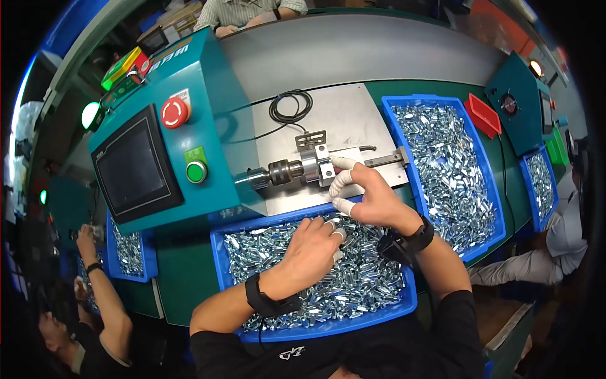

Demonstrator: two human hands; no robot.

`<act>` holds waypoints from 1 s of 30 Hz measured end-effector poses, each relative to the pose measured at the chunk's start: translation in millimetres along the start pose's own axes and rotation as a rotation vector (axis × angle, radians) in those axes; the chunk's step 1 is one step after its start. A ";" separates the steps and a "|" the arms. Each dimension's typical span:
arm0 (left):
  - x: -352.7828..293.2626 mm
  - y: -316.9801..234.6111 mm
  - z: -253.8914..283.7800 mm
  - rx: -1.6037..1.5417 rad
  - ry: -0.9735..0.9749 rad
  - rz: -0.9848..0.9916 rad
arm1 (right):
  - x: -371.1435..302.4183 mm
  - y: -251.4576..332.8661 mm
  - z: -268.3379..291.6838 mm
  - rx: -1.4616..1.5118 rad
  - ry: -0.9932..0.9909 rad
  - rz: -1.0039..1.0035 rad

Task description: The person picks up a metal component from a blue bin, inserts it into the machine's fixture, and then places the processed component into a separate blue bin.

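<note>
My right hand, with white finger cots on its fingertips, is at the clamping fixture of the machine. Its index fingertip touches the fixture's right side, and the thumb stands apart from the other fingers; I see no part held between them. Left of the fixture, a steel chuck sits in line with it on the spindle. My left hand lies palm down over the near blue tray, fingers curled among shiny metal parts. Its fingertips are partly hidden, so what they hold does not show.
A teal machine housing carries a dark screen, a red emergency button and a green button. Another blue parts tray stands right, beside a red bin. A coiled black cable lies behind the fixture. Other people sit around.
</note>
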State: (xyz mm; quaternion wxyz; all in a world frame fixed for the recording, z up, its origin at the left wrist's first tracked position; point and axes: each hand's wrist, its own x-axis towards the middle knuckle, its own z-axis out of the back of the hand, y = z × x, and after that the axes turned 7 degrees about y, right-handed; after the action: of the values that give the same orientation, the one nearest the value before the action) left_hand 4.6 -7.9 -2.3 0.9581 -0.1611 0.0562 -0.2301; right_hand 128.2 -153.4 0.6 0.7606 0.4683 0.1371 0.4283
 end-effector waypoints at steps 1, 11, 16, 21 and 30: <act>0.7 0.3 -0.2 -0.001 0.010 -0.016 | 1.3 -2.9 -2.9 0.104 -0.043 -0.027; -0.6 -0.3 2.7 -0.085 0.087 -0.013 | -1.3 -12.3 3.1 0.411 -0.243 -0.232; -4.0 -1.4 4.8 -0.030 0.098 -0.009 | 0.4 -13.3 5.9 0.481 -0.275 -0.194; -7.5 -2.4 1.9 -0.049 0.051 -0.039 | 8.8 -14.1 9.3 0.332 -0.184 -0.234; 1.7 16.0 -7.0 -0.200 -0.150 0.047 | 45.2 26.1 19.9 -0.590 -0.180 -0.226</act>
State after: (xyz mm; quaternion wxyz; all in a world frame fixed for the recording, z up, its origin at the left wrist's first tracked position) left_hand 11.7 2.8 -14.3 0.9439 -0.2713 0.0111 -0.1880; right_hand 153.6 -124.9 41.4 0.9153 0.2454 -0.0097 0.3193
